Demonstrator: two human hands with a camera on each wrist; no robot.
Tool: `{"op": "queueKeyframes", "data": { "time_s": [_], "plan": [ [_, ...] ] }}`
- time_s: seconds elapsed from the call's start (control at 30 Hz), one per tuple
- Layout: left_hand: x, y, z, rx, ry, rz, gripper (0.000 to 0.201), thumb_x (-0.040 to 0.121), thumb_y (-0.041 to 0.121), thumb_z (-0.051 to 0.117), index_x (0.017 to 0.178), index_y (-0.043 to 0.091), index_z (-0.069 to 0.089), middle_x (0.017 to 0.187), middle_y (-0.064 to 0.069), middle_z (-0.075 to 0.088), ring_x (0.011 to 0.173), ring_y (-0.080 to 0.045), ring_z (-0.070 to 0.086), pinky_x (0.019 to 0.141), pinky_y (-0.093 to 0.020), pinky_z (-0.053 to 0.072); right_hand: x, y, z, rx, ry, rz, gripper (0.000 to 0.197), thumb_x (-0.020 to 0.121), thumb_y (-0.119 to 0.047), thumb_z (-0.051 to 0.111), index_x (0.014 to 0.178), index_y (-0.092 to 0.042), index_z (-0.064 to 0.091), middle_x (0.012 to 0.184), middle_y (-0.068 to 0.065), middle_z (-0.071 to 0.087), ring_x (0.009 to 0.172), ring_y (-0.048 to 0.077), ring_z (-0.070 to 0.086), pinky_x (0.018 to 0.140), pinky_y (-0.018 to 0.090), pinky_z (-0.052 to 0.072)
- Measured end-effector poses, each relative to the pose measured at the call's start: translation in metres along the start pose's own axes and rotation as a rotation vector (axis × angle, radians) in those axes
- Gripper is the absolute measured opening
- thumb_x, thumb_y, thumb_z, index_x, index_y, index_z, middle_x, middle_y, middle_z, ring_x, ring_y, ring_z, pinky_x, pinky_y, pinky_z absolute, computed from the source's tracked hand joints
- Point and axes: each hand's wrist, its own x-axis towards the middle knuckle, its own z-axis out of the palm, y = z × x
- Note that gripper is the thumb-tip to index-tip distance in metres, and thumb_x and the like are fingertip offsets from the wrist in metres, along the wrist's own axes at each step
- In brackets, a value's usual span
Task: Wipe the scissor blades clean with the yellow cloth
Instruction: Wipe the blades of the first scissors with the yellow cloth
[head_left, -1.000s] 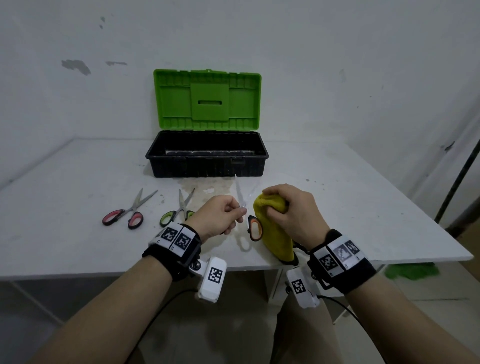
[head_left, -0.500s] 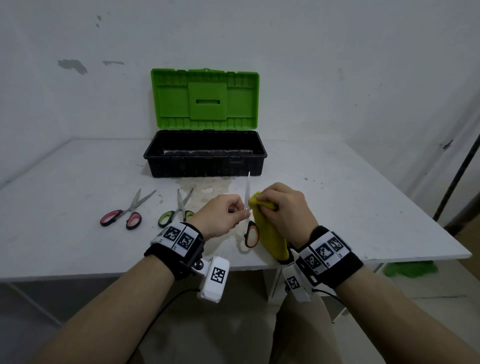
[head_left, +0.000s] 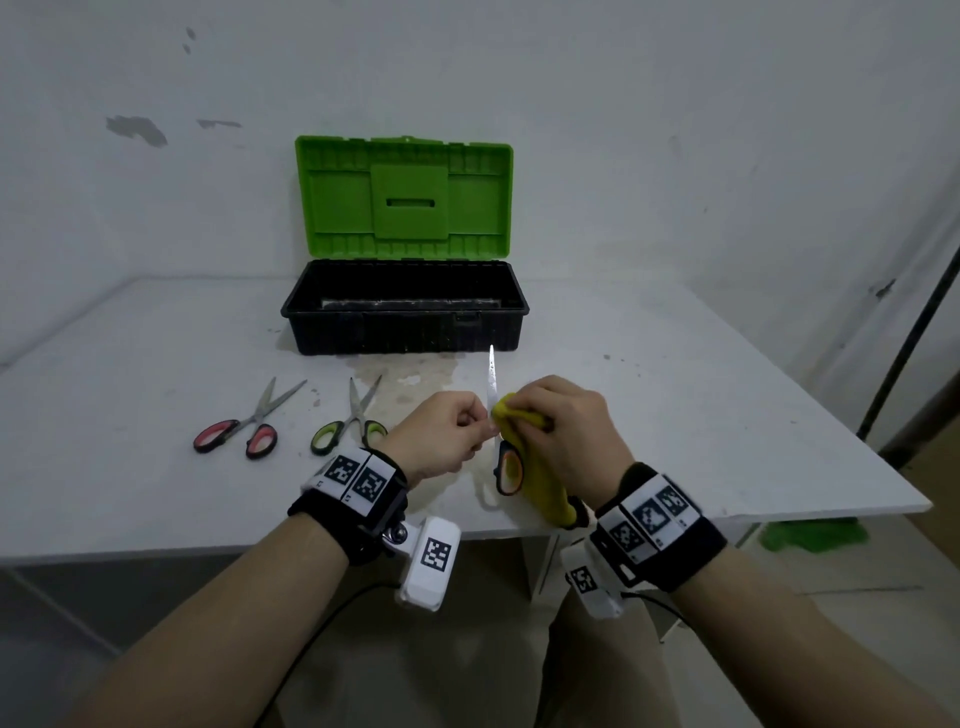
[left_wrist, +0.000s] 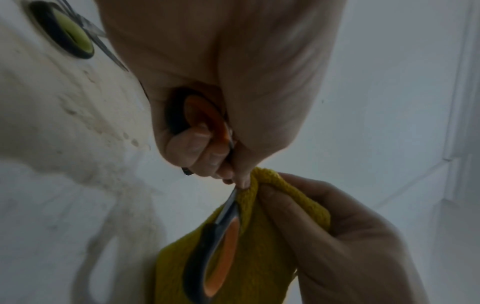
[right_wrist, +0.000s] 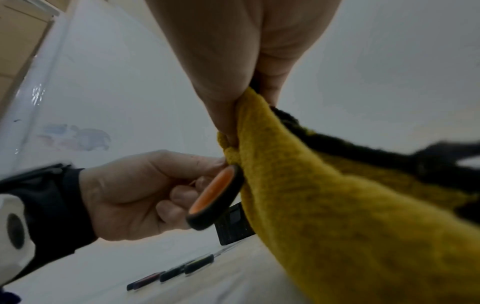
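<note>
My left hand (head_left: 447, 436) grips the orange-handled scissors (head_left: 508, 467) near the pivot. One handle loop (left_wrist: 194, 115) is tucked in its curled fingers, and the other loop (left_wrist: 223, 257) hangs down against the cloth. One bare blade (head_left: 491, 374) points straight up between my hands. My right hand (head_left: 561, 431) pinches the yellow cloth (head_left: 540, 488) against the scissors just beside my left thumb. The rest of the cloth (right_wrist: 337, 205) hangs down from that hand. Whatever is folded inside the cloth is hidden.
An open toolbox (head_left: 405, 312) with a black base and a raised green lid stands at the back of the white table (head_left: 727, 415). Red-handled scissors (head_left: 244, 431) and green-handled scissors (head_left: 353, 426) lie to the left of my hands. Something green (head_left: 810, 535) lies on the floor at right.
The blade has swung from leaning left to upright. My right hand with the cloth has closed in against my left thumb, and both hands have shifted slightly.
</note>
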Motion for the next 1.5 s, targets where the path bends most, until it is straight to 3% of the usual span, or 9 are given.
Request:
{"op": "queueKeyframes", "data": {
  "time_s": [0.13, 0.23, 0.37, 0.6, 0.8, 0.9, 0.97, 1.23, 1.5],
  "plan": [
    [-0.002, 0.000, -0.003, 0.031, -0.011, 0.030, 0.020, 0.097, 0.019, 0.064, 0.079, 0.013, 0.056, 0.054, 0.007, 0.048, 0.050, -0.011, 0.041, 0.047, -0.024, 0.035, 0.004, 0.004, 0.001, -0.049, 0.030, 0.019, 0.012, 0.081, -0.010, 0.074, 0.093, -0.014, 0.075, 0.093, -0.001, 0.066, 0.082, 0.012, 0.061, 0.076, 0.020, 0.051],
    [-0.003, -0.002, -0.005, 0.074, -0.001, 0.024, 0.020, 0.097, 0.021, 0.064, 0.079, 0.014, 0.057, 0.056, 0.004, 0.050, 0.052, -0.011, 0.043, 0.048, -0.025, 0.038, 0.014, 0.015, -0.007, -0.057, 0.125, 0.130, 0.012, 0.081, -0.007, 0.072, 0.091, -0.013, 0.075, 0.092, 0.001, 0.067, 0.083, 0.012, 0.060, 0.078, 0.007, 0.042],
    [-0.004, -0.007, -0.005, 0.097, 0.059, -0.018, 0.019, 0.097, 0.025, 0.063, 0.080, 0.017, 0.059, 0.062, 0.003, 0.055, 0.057, -0.011, 0.048, 0.052, -0.027, 0.042, 0.017, 0.017, -0.019, -0.065, 0.198, 0.173, 0.010, 0.081, -0.010, 0.073, 0.090, -0.014, 0.076, 0.090, 0.000, 0.068, 0.081, 0.009, 0.058, 0.077, 0.017, 0.049],
    [-0.005, 0.000, 0.002, 0.061, 0.056, 0.057, 0.016, 0.097, 0.019, 0.061, 0.090, 0.005, 0.060, 0.065, -0.002, 0.055, 0.061, -0.017, 0.049, 0.051, -0.027, 0.040, 0.002, -0.009, 0.006, -0.019, 0.036, -0.001, 0.011, 0.082, -0.015, 0.075, 0.092, -0.011, 0.075, 0.090, 0.000, 0.066, 0.080, 0.013, 0.061, 0.074, 0.026, 0.052],
    [-0.005, 0.000, -0.003, 0.106, 0.047, 0.098, 0.019, 0.096, 0.022, 0.064, 0.080, 0.014, 0.059, 0.061, 0.003, 0.054, 0.058, -0.015, 0.047, 0.054, -0.028, 0.040, 0.014, 0.003, -0.001, -0.062, 0.118, 0.065, 0.010, 0.081, -0.010, 0.074, 0.091, -0.012, 0.075, 0.090, 0.000, 0.068, 0.080, 0.009, 0.059, 0.075, 0.008, 0.042],
    [-0.007, -0.003, -0.004, 0.100, 0.042, 0.060, 0.020, 0.097, 0.021, 0.064, 0.079, 0.015, 0.058, 0.059, 0.004, 0.052, 0.054, -0.012, 0.045, 0.052, -0.026, 0.039, 0.024, 0.016, -0.015, -0.097, 0.201, 0.178, 0.011, 0.081, -0.009, 0.072, 0.090, -0.012, 0.075, 0.090, 0.002, 0.068, 0.082, 0.013, 0.060, 0.080, 0.016, 0.047],
    [-0.008, -0.006, -0.004, 0.051, 0.048, 0.021, 0.020, 0.097, 0.020, 0.063, 0.079, 0.014, 0.057, 0.056, 0.006, 0.050, 0.052, -0.010, 0.043, 0.050, -0.024, 0.037, 0.022, 0.018, -0.025, -0.093, 0.249, 0.191, 0.011, 0.080, -0.008, 0.071, 0.090, -0.013, 0.075, 0.090, 0.001, 0.068, 0.082, 0.012, 0.060, 0.080, 0.010, 0.044],
    [-0.004, -0.001, -0.001, -0.036, -0.006, 0.013, 0.018, 0.098, 0.017, 0.061, 0.082, 0.011, 0.057, 0.056, 0.003, 0.049, 0.049, -0.010, 0.040, 0.047, -0.023, 0.034, -0.005, -0.006, 0.003, -0.014, 0.037, 0.003, 0.011, 0.082, -0.013, 0.075, 0.093, -0.013, 0.075, 0.092, -0.001, 0.068, 0.081, 0.010, 0.061, 0.076, 0.014, 0.048],
    [-0.011, -0.004, -0.003, -0.035, -0.055, -0.028, 0.020, 0.098, 0.014, 0.061, 0.079, 0.012, 0.056, 0.051, 0.008, 0.044, 0.051, -0.011, 0.036, 0.046, -0.022, 0.031, 0.017, 0.025, -0.022, -0.087, 0.238, 0.209, 0.011, 0.077, -0.007, 0.074, 0.087, -0.012, 0.076, 0.087, 0.004, 0.070, 0.083, 0.018, 0.064, 0.078, 0.012, 0.038]
  ]
}}
